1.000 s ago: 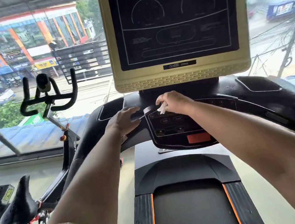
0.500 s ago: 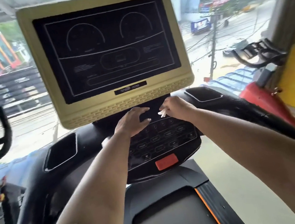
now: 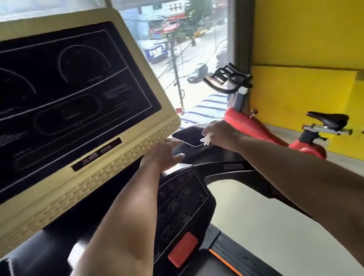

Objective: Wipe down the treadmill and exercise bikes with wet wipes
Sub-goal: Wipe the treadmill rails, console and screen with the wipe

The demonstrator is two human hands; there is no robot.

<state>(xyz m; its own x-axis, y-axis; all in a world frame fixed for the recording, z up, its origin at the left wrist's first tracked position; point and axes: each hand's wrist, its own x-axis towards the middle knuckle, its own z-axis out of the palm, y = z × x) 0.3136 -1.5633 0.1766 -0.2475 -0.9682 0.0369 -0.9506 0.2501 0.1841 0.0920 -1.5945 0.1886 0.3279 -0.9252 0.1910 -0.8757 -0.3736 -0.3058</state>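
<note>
I stand on a black treadmill with a cream-framed screen (image 3: 57, 125) and a button panel (image 3: 182, 201) below it. My right hand (image 3: 220, 134) holds a small white wet wipe (image 3: 206, 138) against the right cup tray (image 3: 189, 136) of the console. My left hand (image 3: 163, 154) lies flat on the console just left of that tray, fingers spread, holding nothing. A red exercise bike (image 3: 270, 132) with black handlebars (image 3: 226, 79) stands to the right.
A red stop button (image 3: 183, 249) sits at the panel's lower edge. The belt's orange-trimmed side rail (image 3: 242, 266) runs down right. A yellow wall (image 3: 315, 17) and padded ledge bound the right side; a window is ahead. The bike saddle (image 3: 329, 118) juts right.
Both hands slid from the button panel's top to the console's right cup tray. My view swung right, bringing the red bike and yellow wall into sight and losing the black bike on the left.
</note>
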